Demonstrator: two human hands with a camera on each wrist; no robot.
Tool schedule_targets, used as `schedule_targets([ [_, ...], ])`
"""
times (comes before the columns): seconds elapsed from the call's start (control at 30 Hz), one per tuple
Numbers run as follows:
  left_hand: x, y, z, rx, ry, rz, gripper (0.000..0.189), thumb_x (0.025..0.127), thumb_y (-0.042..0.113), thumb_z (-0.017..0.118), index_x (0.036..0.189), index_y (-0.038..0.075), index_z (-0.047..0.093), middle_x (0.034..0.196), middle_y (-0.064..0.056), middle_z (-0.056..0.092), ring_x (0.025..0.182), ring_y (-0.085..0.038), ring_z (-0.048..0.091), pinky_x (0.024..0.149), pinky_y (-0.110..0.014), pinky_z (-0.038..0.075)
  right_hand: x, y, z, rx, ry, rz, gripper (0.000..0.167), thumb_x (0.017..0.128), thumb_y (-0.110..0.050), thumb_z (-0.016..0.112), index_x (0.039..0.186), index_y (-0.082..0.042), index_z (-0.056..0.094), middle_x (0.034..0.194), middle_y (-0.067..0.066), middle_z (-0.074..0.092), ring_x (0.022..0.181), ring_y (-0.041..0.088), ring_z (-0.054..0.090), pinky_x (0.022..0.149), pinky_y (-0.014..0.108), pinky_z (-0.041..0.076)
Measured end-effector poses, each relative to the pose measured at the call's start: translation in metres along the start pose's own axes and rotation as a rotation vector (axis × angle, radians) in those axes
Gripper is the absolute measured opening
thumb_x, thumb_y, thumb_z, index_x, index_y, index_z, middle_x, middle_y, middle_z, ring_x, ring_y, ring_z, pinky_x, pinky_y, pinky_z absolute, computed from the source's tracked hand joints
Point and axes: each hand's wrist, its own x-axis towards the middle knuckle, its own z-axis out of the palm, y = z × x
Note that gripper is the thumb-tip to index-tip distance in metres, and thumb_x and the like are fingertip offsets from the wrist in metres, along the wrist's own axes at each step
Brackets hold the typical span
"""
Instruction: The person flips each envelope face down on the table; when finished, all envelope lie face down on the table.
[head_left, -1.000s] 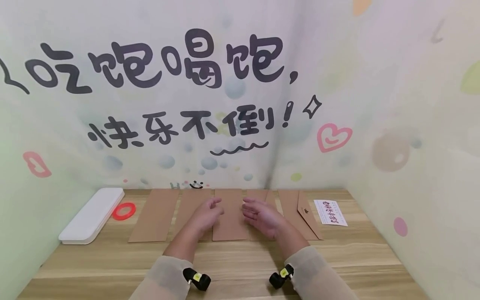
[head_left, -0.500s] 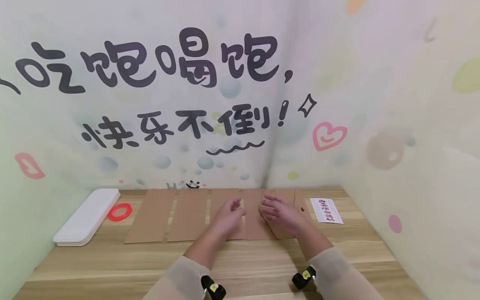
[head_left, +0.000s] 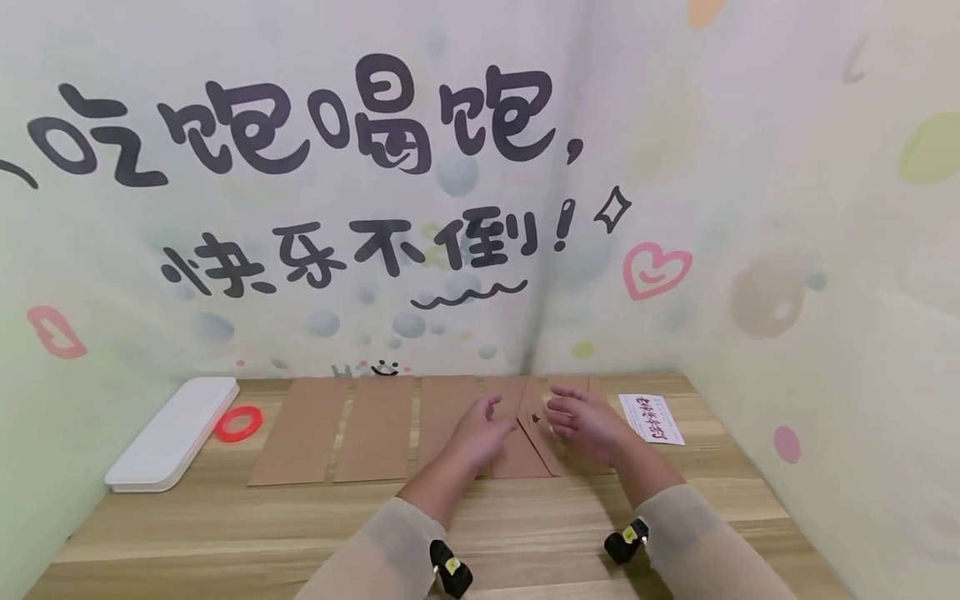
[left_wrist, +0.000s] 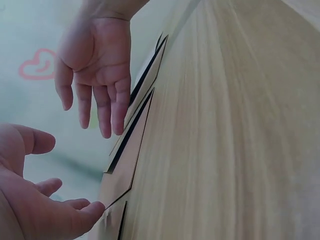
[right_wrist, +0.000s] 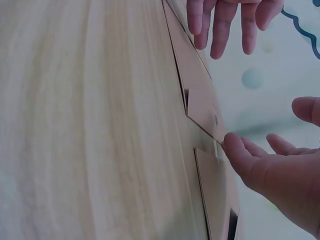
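Observation:
Several brown kraft-paper envelopes [head_left: 298, 433] lie side by side in a row along the back of the table. My left hand [head_left: 480, 433] hovers over the row, its fingers relaxed, between the third envelope [head_left: 444, 417] and a fourth envelope [head_left: 513, 454] whose pointed flap bears a small dark emblem. Over the rightmost envelope, which it partly hides, is my right hand [head_left: 591, 425], palm turned inward and fingers loosely extended. Neither hand grips anything. In the left wrist view, a fingertip of the left hand [left_wrist: 45, 210] appears close to an envelope edge; contact cannot be made out.
To the left on the wooden table [head_left: 375, 533] are a long white case [head_left: 174, 433] and a red ring-shaped roll [head_left: 222, 425] beside it. At the right lies a white card [head_left: 651, 419] with red writing. A printed wall [head_left: 337, 192] stands behind the table.
Both hands have moved to the right along the row of envelopes, uncovering the second envelope and the fourth one's flap. The head view has turned slightly right. The envelopes keep their places.

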Motion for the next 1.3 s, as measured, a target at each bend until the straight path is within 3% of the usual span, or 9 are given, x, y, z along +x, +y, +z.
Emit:
schedule_targets([
  [0.27, 0.005, 0.002, 0.001, 0.044, -0.036, 0.027, 0.064, 0.096, 0.021, 0.068, 0.156, 0.007, 0.051, 0.167, -0.023, 0.045, 0.156, -0.042, 0.042, 0.126, -0.060, 0.038, 0.005, -0.001, -0.005, -0.041, -0.022, 0.008, 0.061, 0.114, -0.016, 0.042, 0.167, 0.005, 0.021, 0.167, 0.035, 0.034, 0.155, 0.048, 0.042, 0.129, 0.055, 0.037],
  [0.43, 0.006, 0.002, 0.003, 0.042, -0.043, 0.022, 0.062, 0.096, 0.020, 0.069, 0.154, 0.007, 0.054, 0.167, -0.023, 0.045, 0.155, -0.041, 0.043, 0.125, -0.060, 0.040, 0.010, 0.001, -0.009, -0.039, 0.048, 0.015, 0.059, 0.112, -0.015, 0.051, 0.164, 0.004, 0.031, 0.158, 0.030, 0.049, 0.131, 0.029, 0.064, 0.114, 0.038, 0.053],
  [0.6, 0.007, -0.002, 0.003, 0.029, -0.028, 0.027, 0.060, 0.094, 0.020, 0.071, 0.152, 0.008, 0.057, 0.164, -0.023, 0.049, 0.153, -0.042, 0.046, 0.124, -0.059, 0.042, 0.012, 0.001, -0.016, -0.012, 0.048, -0.006, 0.056, 0.113, -0.012, 0.049, 0.163, 0.007, 0.034, 0.158, 0.031, 0.051, 0.124, 0.018, 0.066, 0.101, 0.027, 0.058],
  [0.8, 0.006, -0.003, 0.005, 0.010, -0.033, 0.036, 0.061, 0.091, 0.020, 0.072, 0.150, 0.009, 0.059, 0.162, -0.021, 0.052, 0.150, -0.040, 0.049, 0.121, -0.057, 0.046, 0.011, -0.001, -0.018, -0.002, 0.023, -0.053, 0.053, 0.114, -0.010, 0.045, 0.162, 0.009, 0.034, 0.160, 0.029, 0.050, 0.119, 0.010, 0.066, 0.099, 0.022, 0.057],
  [1.03, 0.005, 0.000, 0.006, -0.052, -0.088, 0.070, 0.059, 0.096, 0.019, 0.074, 0.152, 0.008, 0.058, 0.163, -0.018, 0.052, 0.150, -0.040, 0.050, 0.119, -0.056, 0.049, 0.009, 0.000, -0.007, 0.004, -0.061, -0.136, 0.054, 0.109, -0.003, 0.051, 0.161, 0.005, 0.040, 0.165, 0.028, 0.044, 0.126, 0.011, 0.063, 0.103, 0.022, 0.056],
  [1.3, 0.001, 0.002, 0.009, -0.066, -0.146, 0.098, 0.063, 0.096, 0.033, 0.081, 0.153, 0.017, 0.059, 0.156, -0.017, 0.058, 0.143, -0.038, 0.057, 0.116, -0.056, 0.051, 0.000, 0.000, 0.009, 0.027, -0.045, -0.100, 0.060, 0.110, -0.011, 0.054, 0.167, -0.006, 0.034, 0.171, 0.021, 0.036, 0.137, 0.018, 0.054, 0.105, 0.024, 0.052],
])
